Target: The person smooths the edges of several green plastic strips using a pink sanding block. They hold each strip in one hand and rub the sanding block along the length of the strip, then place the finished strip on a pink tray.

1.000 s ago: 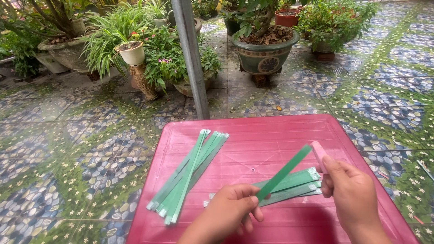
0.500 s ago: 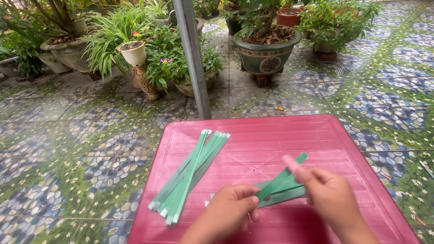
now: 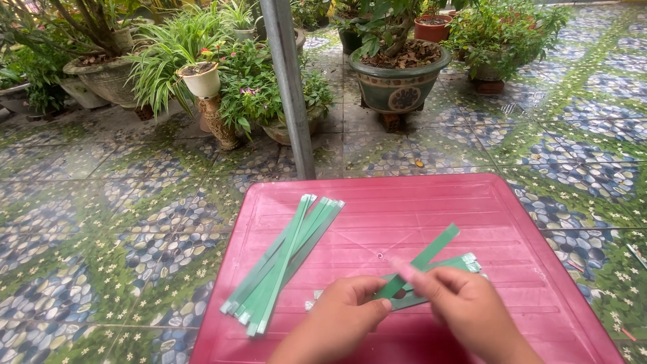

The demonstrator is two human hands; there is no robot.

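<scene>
My left hand (image 3: 344,317) and my right hand (image 3: 465,317) meet near the front of a red plastic table (image 3: 404,202). Both pinch a green paper strip (image 3: 431,253) that slants up to the right from between my fingers. Under my hands lie a few more green strips (image 3: 465,263), partly hidden. A loose bundle of long green strips (image 3: 283,259) rests on the table's left side, apart from my hands.
A grey metal post (image 3: 288,87) rises just behind the table. Potted plants (image 3: 397,74) stand on the patterned tile floor (image 3: 101,222) beyond it, with a white pot (image 3: 202,81) at the left.
My right hand has moved left along the slanted strip toward my left hand, and the two hands now nearly touch. The bundle on the left has not moved.
</scene>
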